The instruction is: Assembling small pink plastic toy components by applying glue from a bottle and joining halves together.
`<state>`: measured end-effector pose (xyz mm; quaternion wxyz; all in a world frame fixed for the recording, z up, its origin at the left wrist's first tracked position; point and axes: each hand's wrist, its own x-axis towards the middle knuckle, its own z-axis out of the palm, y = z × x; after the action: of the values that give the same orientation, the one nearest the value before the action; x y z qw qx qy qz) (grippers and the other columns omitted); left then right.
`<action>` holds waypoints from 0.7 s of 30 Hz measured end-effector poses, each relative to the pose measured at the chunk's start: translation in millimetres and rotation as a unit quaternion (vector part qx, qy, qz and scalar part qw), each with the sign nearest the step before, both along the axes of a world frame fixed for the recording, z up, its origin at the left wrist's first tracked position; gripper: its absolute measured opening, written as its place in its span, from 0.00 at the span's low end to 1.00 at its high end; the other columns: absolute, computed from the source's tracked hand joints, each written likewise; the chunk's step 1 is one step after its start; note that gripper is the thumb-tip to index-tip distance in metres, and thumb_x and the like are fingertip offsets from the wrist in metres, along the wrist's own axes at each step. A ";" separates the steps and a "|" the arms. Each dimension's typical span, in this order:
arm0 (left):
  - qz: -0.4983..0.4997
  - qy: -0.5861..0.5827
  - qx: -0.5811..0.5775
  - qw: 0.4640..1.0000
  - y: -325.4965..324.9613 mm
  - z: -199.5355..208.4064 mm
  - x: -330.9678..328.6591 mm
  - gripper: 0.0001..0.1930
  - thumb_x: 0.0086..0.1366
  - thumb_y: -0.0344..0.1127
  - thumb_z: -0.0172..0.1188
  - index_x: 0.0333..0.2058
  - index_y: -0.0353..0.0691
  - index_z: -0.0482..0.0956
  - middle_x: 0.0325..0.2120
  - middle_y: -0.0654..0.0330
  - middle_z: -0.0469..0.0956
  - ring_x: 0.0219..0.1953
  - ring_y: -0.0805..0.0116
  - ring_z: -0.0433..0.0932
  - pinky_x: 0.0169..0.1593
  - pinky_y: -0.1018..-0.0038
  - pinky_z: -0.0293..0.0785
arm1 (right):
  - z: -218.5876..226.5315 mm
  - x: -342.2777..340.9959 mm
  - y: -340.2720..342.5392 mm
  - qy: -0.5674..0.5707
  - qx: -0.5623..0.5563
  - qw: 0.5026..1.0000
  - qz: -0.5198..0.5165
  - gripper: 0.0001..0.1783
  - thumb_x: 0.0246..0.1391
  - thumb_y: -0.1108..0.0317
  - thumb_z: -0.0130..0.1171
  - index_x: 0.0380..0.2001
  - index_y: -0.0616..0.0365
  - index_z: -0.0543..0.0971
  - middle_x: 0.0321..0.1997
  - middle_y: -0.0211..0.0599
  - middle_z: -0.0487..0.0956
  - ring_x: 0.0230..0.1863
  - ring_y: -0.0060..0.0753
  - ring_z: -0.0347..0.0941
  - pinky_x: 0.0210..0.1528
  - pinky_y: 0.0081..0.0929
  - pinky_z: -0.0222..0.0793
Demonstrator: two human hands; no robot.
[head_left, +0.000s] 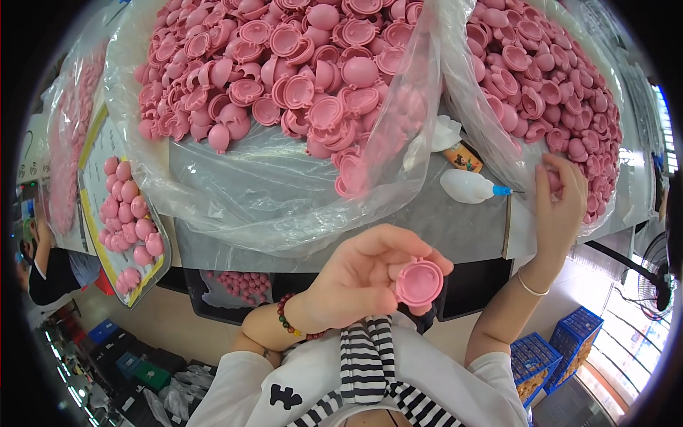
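Observation:
My left hand (366, 277), with a beaded bracelet on its wrist, is closed round a pink plastic half-shell (420, 282). The round hollow side of the shell faces up. Over on the right, my right hand (562, 188) reaches to the edge of a heap of pink half-shells (548, 78) in a clear plastic bag. Its fingers are curled around a pink piece there, partly hidden by the fingers. A white squeeze bottle (466, 186) with a blue needle tip lies just left of my right hand.
A larger pile of pink half-shells (284, 78) fills a clear bag (270, 224) ahead. Closed pink balls (128, 206) sit on a tray at left. Blue crates (575, 341) stand on the floor at right. Another person's arm (43, 245) shows at far left.

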<state>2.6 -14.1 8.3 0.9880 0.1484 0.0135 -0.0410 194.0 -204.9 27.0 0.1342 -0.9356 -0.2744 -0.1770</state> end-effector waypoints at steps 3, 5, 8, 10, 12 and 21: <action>0.065 0.012 0.168 0.984 2.4 2.0 0.7 0.24 0.50 0.33 0.64 0.43 0.36 0.64 0.42 0.45 0.67 0.35 0.63 0.75 0.37 0.72 0.74 | 7.0 -5.3 -8.2 0.035 0.074 0.996 -0.036 0.11 0.44 0.72 0.55 0.35 0.61 0.74 0.39 0.38 0.72 0.35 0.32 0.68 0.37 0.25 0.64; 0.101 0.004 0.247 0.964 3.4 2.0 -1.1 0.25 0.48 0.33 0.65 0.42 0.35 0.64 0.42 0.45 0.67 0.35 0.64 0.75 0.37 0.72 0.75 | 7.5 -6.9 -16.8 0.047 0.061 0.996 -0.038 0.13 0.45 0.73 0.54 0.37 0.61 0.74 0.38 0.36 0.72 0.32 0.29 0.68 0.32 0.21 0.65; 0.126 0.020 0.269 0.955 5.6 5.0 -2.7 0.26 0.49 0.37 0.65 0.42 0.33 0.63 0.41 0.45 0.69 0.33 0.64 0.76 0.37 0.73 0.75 | 10.1 -6.6 -11.9 0.090 0.051 0.993 -0.059 0.14 0.46 0.72 0.54 0.39 0.61 0.74 0.37 0.36 0.72 0.32 0.28 0.68 0.30 0.19 0.65; 0.075 0.053 0.225 0.970 9.0 8.4 -1.7 0.27 0.51 0.42 0.63 0.44 0.32 0.63 0.39 0.45 0.71 0.31 0.64 0.76 0.35 0.74 0.74 | 9.2 -3.9 -13.5 0.094 0.047 0.993 -0.049 0.13 0.46 0.72 0.54 0.38 0.61 0.74 0.36 0.36 0.71 0.31 0.26 0.67 0.30 0.19 0.65; 0.036 0.062 0.169 0.983 10.8 8.7 -0.2 0.28 0.52 0.43 0.62 0.46 0.32 0.62 0.38 0.45 0.72 0.30 0.64 0.76 0.35 0.74 0.74 | 10.1 -2.4 -15.3 0.098 0.043 0.994 -0.040 0.13 0.46 0.72 0.54 0.38 0.61 0.73 0.36 0.35 0.71 0.31 0.25 0.67 0.29 0.18 0.64; 0.002 0.069 0.140 0.988 6.3 8.8 -3.6 0.27 0.53 0.41 0.61 0.46 0.33 0.62 0.42 0.42 0.70 0.32 0.64 0.76 0.34 0.72 0.74 | 17.5 -68.3 16.6 0.151 0.156 0.973 0.080 0.15 0.33 0.69 0.66 0.27 0.61 0.74 0.24 0.33 0.73 0.23 0.26 0.66 0.22 0.21 0.59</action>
<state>-1.0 -7.8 17.1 0.9544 0.2816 0.0877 -0.0470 125.7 -188.2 44.5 0.3324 -0.8942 -0.2934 -0.0627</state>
